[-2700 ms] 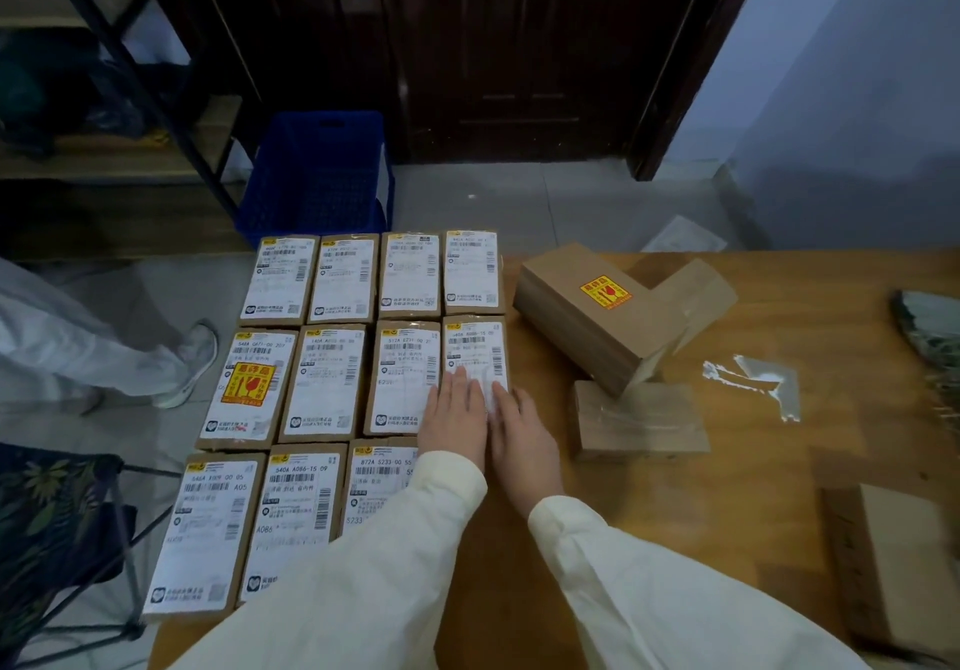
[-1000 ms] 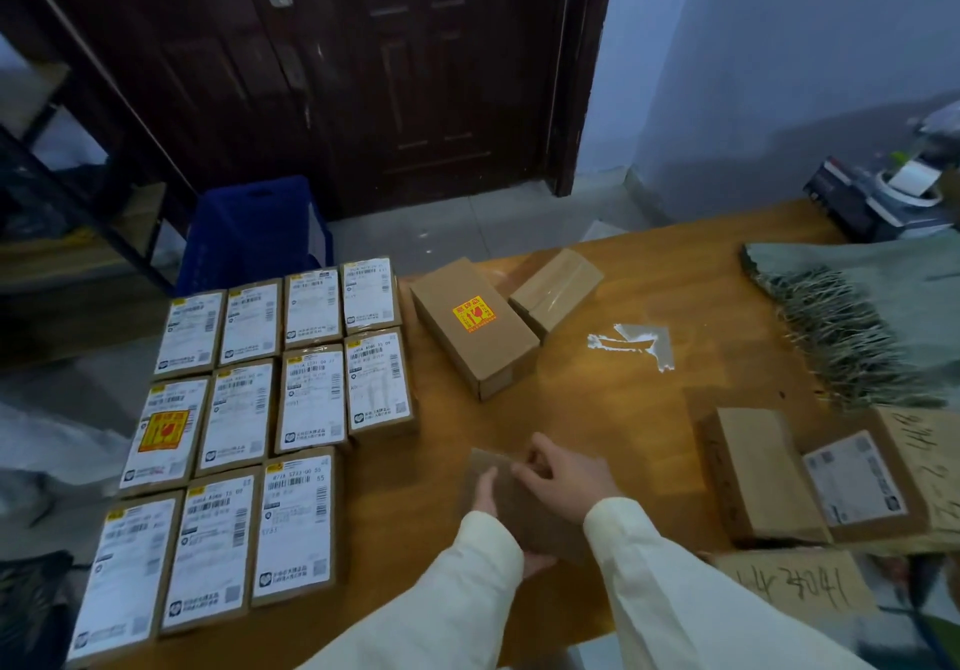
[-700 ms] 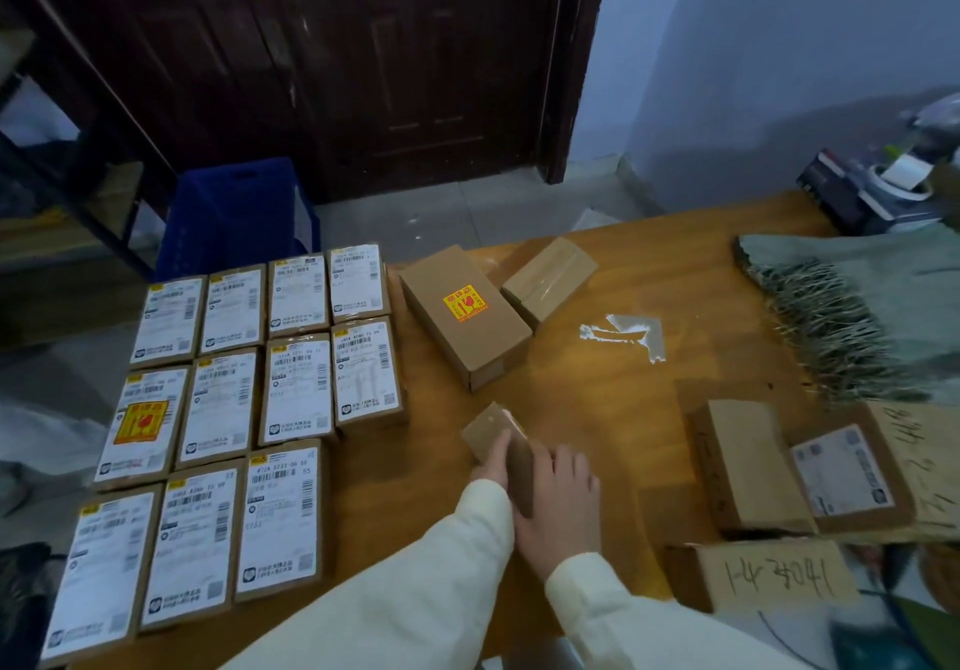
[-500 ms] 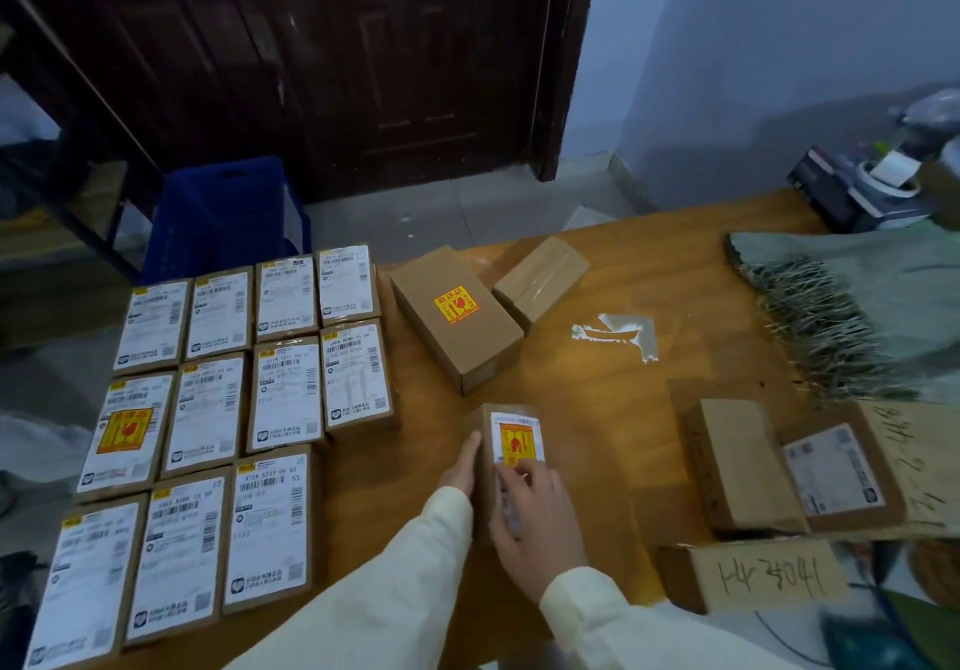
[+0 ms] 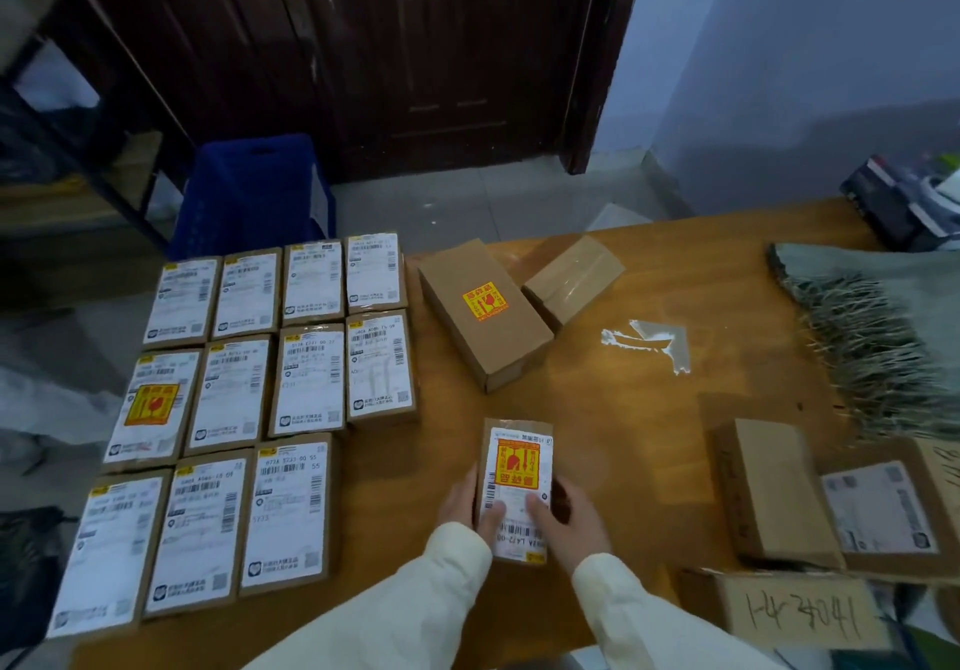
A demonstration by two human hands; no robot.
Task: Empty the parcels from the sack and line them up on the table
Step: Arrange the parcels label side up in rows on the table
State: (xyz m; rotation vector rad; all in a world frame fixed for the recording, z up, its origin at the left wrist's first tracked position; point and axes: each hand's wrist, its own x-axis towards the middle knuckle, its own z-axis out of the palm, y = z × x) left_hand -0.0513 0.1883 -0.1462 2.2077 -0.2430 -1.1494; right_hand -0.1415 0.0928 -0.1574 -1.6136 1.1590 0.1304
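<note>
Since the earlier frames the small parcel (image 5: 515, 487) has been turned over: its plain brown side faced up a second ago, and now its white label with the yellow-red sticker faces up, printed upside down to the wearer.

In the head view, the only one, it lies flat on the table (image 5: 623, 409), well right of the labelled grid (image 5: 260, 409), which has four parcels in each of its two far rows and three in the near row. The left hand (image 5: 465, 506) presses its left edge and the right hand (image 5: 563, 519) its right, fingers curled around the sides with thumbs on the label, so both hands grip it.

The step in hand looks like placing this parcel. The open slot is at the right end of the near row; the next move probably calls for spinning the parcel so its label reads like the others, then sliding it left against that row. The sack is not clearly in view, though the fringed grey-green cloth (image 5: 883, 337) at far right may be it.
</note>
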